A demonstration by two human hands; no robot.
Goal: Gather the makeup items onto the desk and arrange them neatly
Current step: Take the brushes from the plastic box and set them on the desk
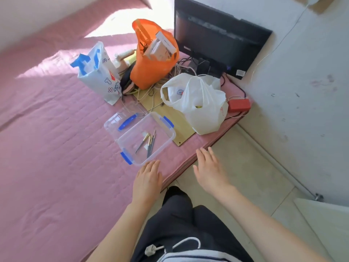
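Note:
A clear plastic box (166, 137) with blue clips sits on the pink bed near its corner. Several makeup brushes (149, 142) lie loose on its floor. Its clear lid (115, 121) with a blue handle lies just behind it. My left hand (148, 178) hovers with straight fingers at the box's near edge, holding nothing. My right hand (209, 169) is spread flat over the bed's corner, to the right of the box, also holding nothing.
Behind the box stand an orange bag (151, 72) of cartons, a white-and-blue bag (96, 72) and a white plastic bag (202, 103) on a wooden board (181, 127). A black monitor (217, 38) leans at the wall amid cables. A red block (238, 105) lies at the bed's edge.

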